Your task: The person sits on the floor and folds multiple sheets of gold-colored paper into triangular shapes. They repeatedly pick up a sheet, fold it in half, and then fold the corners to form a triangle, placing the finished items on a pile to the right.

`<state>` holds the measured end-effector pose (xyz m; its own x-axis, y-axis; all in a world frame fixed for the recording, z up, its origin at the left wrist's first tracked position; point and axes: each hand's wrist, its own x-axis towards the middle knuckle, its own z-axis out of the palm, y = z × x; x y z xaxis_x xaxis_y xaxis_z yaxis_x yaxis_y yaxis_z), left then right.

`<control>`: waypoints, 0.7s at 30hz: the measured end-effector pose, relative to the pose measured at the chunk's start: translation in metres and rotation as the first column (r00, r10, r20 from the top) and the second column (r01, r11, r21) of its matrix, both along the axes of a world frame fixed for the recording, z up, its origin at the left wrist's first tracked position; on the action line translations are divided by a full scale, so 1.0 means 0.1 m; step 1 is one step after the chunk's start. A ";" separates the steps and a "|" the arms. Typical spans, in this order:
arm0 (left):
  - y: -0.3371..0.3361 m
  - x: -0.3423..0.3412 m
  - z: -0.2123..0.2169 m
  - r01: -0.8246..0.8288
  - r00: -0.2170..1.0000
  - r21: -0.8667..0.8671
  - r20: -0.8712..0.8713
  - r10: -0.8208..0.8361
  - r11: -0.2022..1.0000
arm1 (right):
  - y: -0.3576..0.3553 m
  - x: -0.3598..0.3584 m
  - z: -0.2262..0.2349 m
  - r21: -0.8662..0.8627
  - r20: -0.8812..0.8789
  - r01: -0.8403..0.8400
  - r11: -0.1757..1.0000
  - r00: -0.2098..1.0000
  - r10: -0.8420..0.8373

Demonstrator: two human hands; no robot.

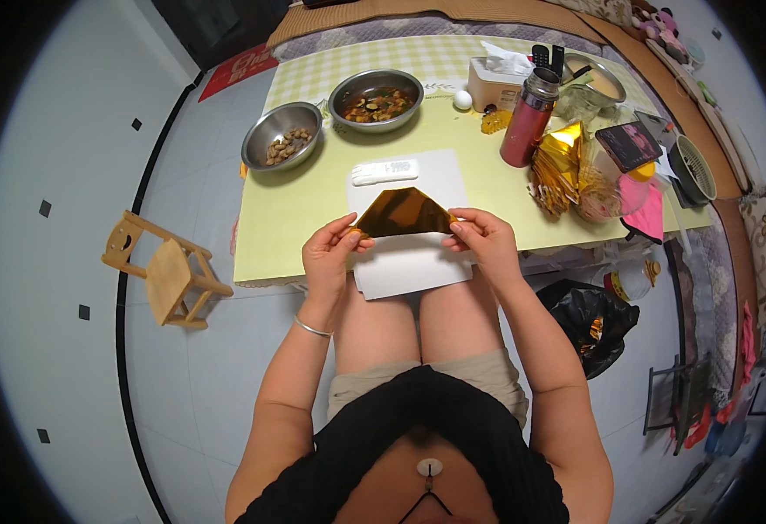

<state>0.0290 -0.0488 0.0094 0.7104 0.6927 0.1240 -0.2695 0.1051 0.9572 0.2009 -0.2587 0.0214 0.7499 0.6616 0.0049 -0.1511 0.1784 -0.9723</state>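
Mid-fold: left hand (332,247) and right hand (479,237) pinching gold foil (403,212) over white sheet (409,266); next, likely creasing its lower edge flat.

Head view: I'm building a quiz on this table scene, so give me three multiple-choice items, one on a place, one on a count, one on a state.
1. Where does the white remote control lie?
A. on the white sheet, beyond the gold foil paper
B. in a bowl
C. on the wooden stool

2. How many steel bowls stand at the table's far left?
A. one
B. two
C. four

3. How is the gold foil paper held?
A. lying flat, untouched
B. crumpled in one fist
C. folded, pinched at both lower corners by left hand and right hand

Answers: 1 A, the remote rests on the sheet just past the foil. 2 B, a smaller steel bowl and a larger steel bowl sit side by side. 3 C, fingers of each hand grip one corner.
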 end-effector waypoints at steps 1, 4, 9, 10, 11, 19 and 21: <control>0.00 0.01 0.00 0.007 1.000 0.007 -0.003 -0.007 1.000 | -0.02 0.02 0.01 -0.023 -0.029 -0.012 1.000 1.000 0.012; -0.04 0.06 0.09 0.006 0.999 -0.011 -0.045 -0.006 1.000 | -0.13 0.09 0.05 -0.057 0.049 -0.003 0.998 0.999 0.006; 0.01 0.24 0.18 0.205 0.944 0.404 -0.323 -0.070 0.891 | -0.37 0.12 0.19 -0.096 0.386 0.122 0.988 0.919 -0.076; -0.05 0.31 0.25 0.234 0.939 0.485 -0.337 -0.067 0.843 | -0.41 0.16 0.19 -0.052 0.361 0.177 0.983 0.921 -0.147; -0.14 0.40 0.38 0.261 0.935 0.563 -0.349 -0.061 0.785 | -0.44 0.21 0.18 -0.007 0.333 0.232 0.973 0.918 -0.216; -0.81 1.24 0.85 0.038 0.998 0.594 0.015 -0.058 0.803 | -0.91 0.56 0.28 0.103 0.852 0.691 0.716 0.311 -0.422; -0.88 1.42 0.80 0.032 0.999 0.579 -0.004 -0.036 0.815 | -1.01 0.59 0.35 0.078 0.913 0.765 0.640 0.202 -0.353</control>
<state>0.1710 -0.1363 0.0893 0.7297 0.4670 0.4994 -0.2834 -0.4581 0.8425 0.2598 -0.3599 0.0568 0.6546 0.1616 0.7385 0.7007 -0.4963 -0.5125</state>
